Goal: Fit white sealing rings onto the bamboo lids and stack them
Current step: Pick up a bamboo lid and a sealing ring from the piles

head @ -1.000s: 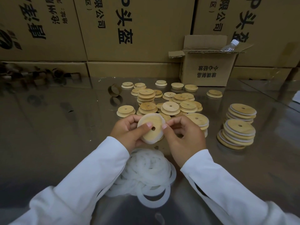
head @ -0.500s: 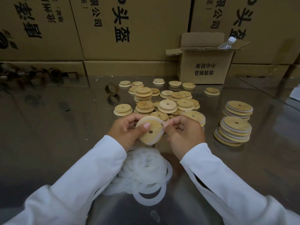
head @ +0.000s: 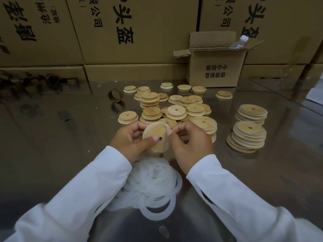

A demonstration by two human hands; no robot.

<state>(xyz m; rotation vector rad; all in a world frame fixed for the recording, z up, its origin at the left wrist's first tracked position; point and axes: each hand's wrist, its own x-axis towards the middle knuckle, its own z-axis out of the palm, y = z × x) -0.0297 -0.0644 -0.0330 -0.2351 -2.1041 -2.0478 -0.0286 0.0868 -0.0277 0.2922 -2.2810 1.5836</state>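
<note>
On the shiny metal tabletop, many round brown bamboo lids in the middle have no rings yet, so lots is left. Two stacks of ringed lids on the right look done. A heap of soft white sealing rings waits close by. Above it, the left hand grips one holed bamboo lid while the right hand pinches its thin white ring on.
</note>
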